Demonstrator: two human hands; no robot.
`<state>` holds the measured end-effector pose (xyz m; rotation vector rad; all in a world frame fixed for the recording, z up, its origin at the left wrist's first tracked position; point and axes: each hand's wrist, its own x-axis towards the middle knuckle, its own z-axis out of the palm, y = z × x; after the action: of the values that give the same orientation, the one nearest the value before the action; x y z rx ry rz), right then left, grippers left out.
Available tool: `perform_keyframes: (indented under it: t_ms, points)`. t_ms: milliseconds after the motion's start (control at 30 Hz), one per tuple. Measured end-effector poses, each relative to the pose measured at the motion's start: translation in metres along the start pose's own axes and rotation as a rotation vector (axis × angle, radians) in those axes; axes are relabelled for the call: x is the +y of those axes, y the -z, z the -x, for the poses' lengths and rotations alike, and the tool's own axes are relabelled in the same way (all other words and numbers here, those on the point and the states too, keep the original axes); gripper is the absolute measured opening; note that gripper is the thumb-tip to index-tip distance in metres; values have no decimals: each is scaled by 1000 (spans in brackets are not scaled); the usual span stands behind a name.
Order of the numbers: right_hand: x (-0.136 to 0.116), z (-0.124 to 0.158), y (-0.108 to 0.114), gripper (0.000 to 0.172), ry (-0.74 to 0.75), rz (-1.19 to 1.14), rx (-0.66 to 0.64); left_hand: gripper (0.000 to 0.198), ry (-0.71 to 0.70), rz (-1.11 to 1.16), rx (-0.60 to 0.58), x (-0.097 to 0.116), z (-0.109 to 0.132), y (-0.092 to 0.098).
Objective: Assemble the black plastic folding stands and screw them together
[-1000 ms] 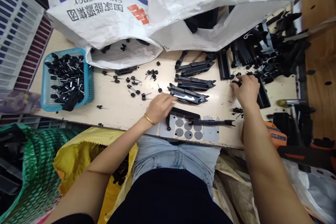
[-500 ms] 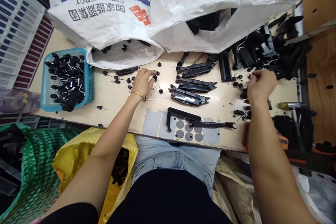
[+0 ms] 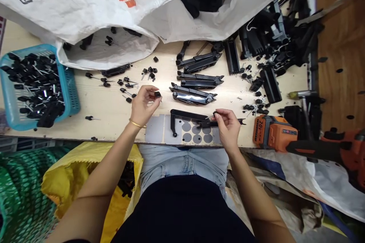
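My left hand (image 3: pixel 143 107) is over the table's middle left, thumb and fingers pinching a small black knob (image 3: pixel 157 94). Low on the right, my right hand (image 3: pixel 229 126) grips a black-headed screw (image 3: pixel 214 114), its thin metal shank pointing left. Just beneath that screw lies a black hinged arm (image 3: pixel 191 115) with a second black bar, on grey sheets with round pads (image 3: pixel 186 137). Farther back, several black folding arm assemblies (image 3: pixel 194 95) rest in a stack of rows. Loose black-headed screws (image 3: pixel 128 90) and small knobs lie left of them.
A blue basket (image 3: pixel 75 95) full of black-headed screws stands at left. White woven sacks (image 3: pixel 114 19) line the back. Black parts (image 3: pixel 270 83) heap at right, near a hammer (image 3: pixel 302 94) and an orange cordless drill (image 3: pixel 273 133). A yellow sack (image 3: pixel 65 174) hangs below the front edge.
My right hand has come from the parts heap at right to the front middle, now with a screw. My left hand has lifted toward me with a knob. The view has shifted right.
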<state>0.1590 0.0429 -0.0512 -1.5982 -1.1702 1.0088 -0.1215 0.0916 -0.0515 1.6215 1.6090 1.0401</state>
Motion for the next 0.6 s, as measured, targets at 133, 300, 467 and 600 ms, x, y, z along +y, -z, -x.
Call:
perform_keyframes:
  t_ms: [133,300,467,600]
  points:
    - [-11,-1,3,8,411,383,-101,31,130,323,11,15,25,-19]
    - [-8,-3,3,9,590,471,-324,29,241,305,30,7,34,-38]
    - [17,-3,-3,13,724,482,-194,19,63,39,83,5,43,-37]
    - [30,0,9,36,859,640,-268,13,-375,-303,-14,11,49,-26]
